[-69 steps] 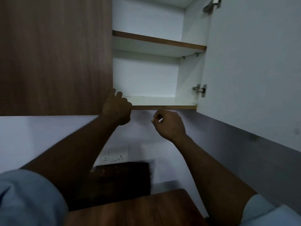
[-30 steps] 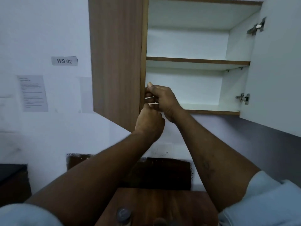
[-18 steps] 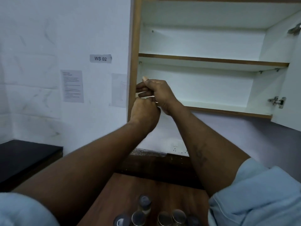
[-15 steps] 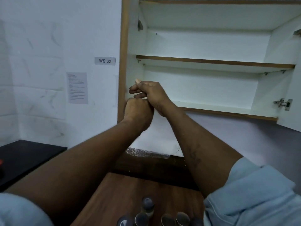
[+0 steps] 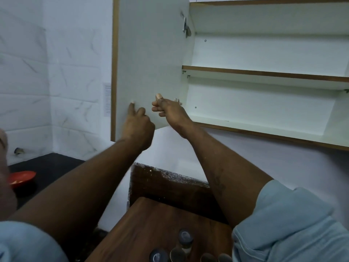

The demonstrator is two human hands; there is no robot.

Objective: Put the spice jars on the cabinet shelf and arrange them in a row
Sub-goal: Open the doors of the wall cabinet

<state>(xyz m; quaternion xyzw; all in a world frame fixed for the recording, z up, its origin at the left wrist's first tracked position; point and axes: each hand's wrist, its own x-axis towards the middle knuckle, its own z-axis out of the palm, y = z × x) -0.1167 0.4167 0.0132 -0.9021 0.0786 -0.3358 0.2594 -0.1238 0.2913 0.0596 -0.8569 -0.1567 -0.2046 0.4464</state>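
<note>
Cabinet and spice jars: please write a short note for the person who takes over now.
Left hand: empty, fingers on the inner face of the left cabinet door.
Right hand: empty, at the same door's lower edge.
Spice jars: all on the wooden table, none shelved.
Done: left door swung open; lower shelf is bare.
Left: move jars to the shelf and line them up.

- The cabinet door (image 5: 151,63) has a matt white inner face with a fine grain and a wood-look brown edge band.
- The shelf (image 5: 264,73) is smooth white board with a brown strip along its front.
- The hinge (image 5: 186,28) is shiny metal.
- The wall tiles (image 5: 47,72) look glossy, white with grey marble veining.
- The surface (image 5: 151,224) under the spice jars (image 5: 184,242) is dark wood-grain with a low sheen.
- The sleeve (image 5: 292,224) is soft, pale blue cloth.
</note>
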